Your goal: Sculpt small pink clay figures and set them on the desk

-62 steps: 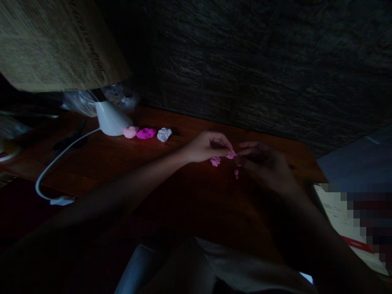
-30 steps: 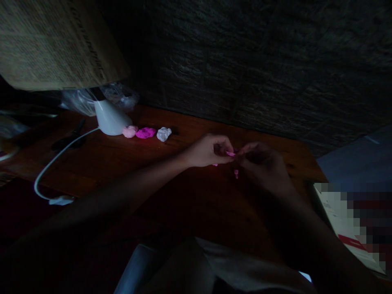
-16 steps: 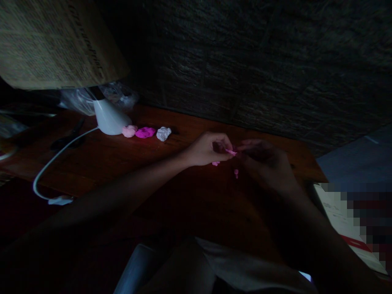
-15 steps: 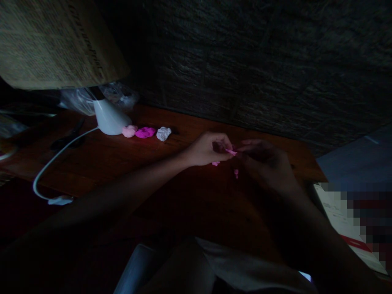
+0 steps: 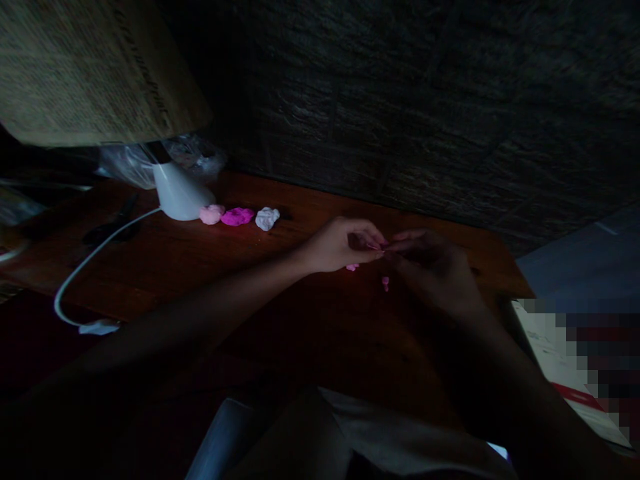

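Between thumb and fingers, my left hand [image 5: 340, 245] pinches a small thin pink piece [image 5: 374, 247]. My right hand [image 5: 435, 270] meets it from the right, its fingertips closed at the piece's end; what they grip is too dark and small to tell. Below the hands, a pink bit [image 5: 353, 267] and another pink bit [image 5: 385, 284] lie on the wooden table [image 5: 310, 320]. Farther left sit a light pink lump [image 5: 212, 214], a magenta lump [image 5: 237, 216] and a white lump [image 5: 267, 218] in a row.
A lamp with a white base [image 5: 180, 193] and a paper-like shade [image 5: 100, 73] stands at the left, its white cable [image 5: 70, 280] curving forward. Dark scissors [image 5: 113, 227] lie beside it. A dark brick wall [image 5: 400, 100] runs behind. Papers [image 5: 555, 360] are at the right.
My right hand's fingertips have moved slightly left and now meet those of my left hand. Less of the pink piece shows between them.
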Motion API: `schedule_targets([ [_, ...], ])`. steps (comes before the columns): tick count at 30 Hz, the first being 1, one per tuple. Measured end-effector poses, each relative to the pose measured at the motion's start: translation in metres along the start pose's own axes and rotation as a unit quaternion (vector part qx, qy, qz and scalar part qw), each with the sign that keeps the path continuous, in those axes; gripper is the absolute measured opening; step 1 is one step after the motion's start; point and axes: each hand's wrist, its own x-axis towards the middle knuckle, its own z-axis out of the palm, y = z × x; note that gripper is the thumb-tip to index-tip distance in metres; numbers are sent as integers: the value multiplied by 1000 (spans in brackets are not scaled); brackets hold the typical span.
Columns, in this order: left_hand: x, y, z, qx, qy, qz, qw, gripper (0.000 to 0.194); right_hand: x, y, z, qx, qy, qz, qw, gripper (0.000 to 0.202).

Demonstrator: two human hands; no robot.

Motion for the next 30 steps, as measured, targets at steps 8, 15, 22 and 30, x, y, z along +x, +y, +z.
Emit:
schedule_targets([
  [8,3,3,-1,-7,-3,20,1000,22,-1,-3,0,23,42,-7,999,28],
  [15,3,4,-3,-10,-22,30,999,18,4,2,3,89,51,131,986,38],
  [22,-4,1,1,129,-28,66,989,21,4,11,7,161,-54,163,972,44],
  [30,-8,2,6,181,-2,89,979,18,5,4,8,120,-18,161,980,49],
])
